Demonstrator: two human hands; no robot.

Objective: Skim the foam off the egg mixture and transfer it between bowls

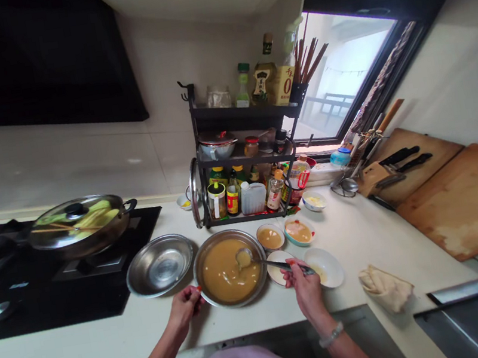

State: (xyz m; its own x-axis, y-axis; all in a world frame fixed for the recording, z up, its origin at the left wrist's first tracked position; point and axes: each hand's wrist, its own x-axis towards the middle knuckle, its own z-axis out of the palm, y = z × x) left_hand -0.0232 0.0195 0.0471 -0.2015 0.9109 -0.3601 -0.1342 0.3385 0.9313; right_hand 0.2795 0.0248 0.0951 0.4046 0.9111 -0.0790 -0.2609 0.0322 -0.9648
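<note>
A steel bowl [201, 256] of yellow-brown liquid sits on the white counter in front of me. My left hand [185, 306] grips its near left rim. My right hand [301, 283] is closed on the handle of a metal ladle [260, 258], whose scoop is lifted just above the liquid and holds some of it. Beside my right hand stand small bowls: two hold the same liquid [270, 237] [298, 230], one white bowl [328, 266] lies to the right, and another [277, 268] is partly under the ladle handle.
An empty steel bowl [160, 264] sits left of the full one. A lidded pan [78, 224] rests on the black hob. A black spice rack [243, 163] stands behind; cutting boards [464, 201] with knives and a crumpled cloth [385, 287] lie to the right.
</note>
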